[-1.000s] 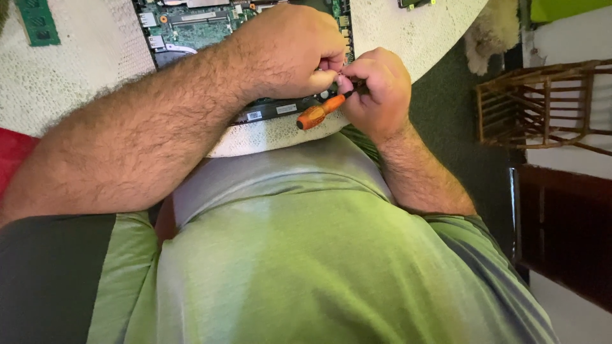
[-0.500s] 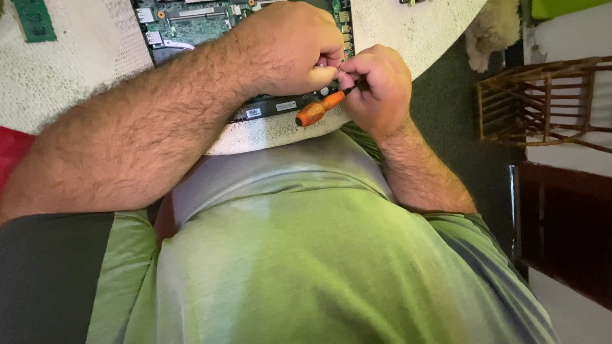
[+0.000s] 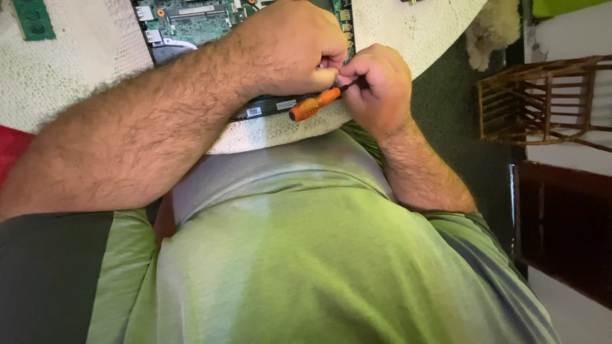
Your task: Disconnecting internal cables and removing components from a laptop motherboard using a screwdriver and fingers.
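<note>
**Both hands bunched over an opened laptop, orange screwdriver in the right grip**

The right hand [image 3: 376, 86] is curled tight around a small screwdriver [image 3: 313, 104]; its orange handle sticks out to the lower left of the fist, lying at a slant above the near edge of the desk [image 3: 414, 32]. The dark shaft disappears between the fingers, so the tip cannot be seen. The left hand [image 3: 293, 51] is closed into a loose fist right against the right hand, its fingertips pinched together where the two hands meet; whether they hold anything small there cannot be told.

Beneath both hands lies an opened laptop [image 3: 191, 25], its green circuit board exposed, with the dark near edge showing just behind the screwdriver handle. It rests on a white lace-patterned cloth covering the round desk. A separate green memory module [image 3: 30, 19] lies well apart at the far left of the desk. To the right stands a wicker rack [image 3: 542, 102] on the dark floor.
</note>
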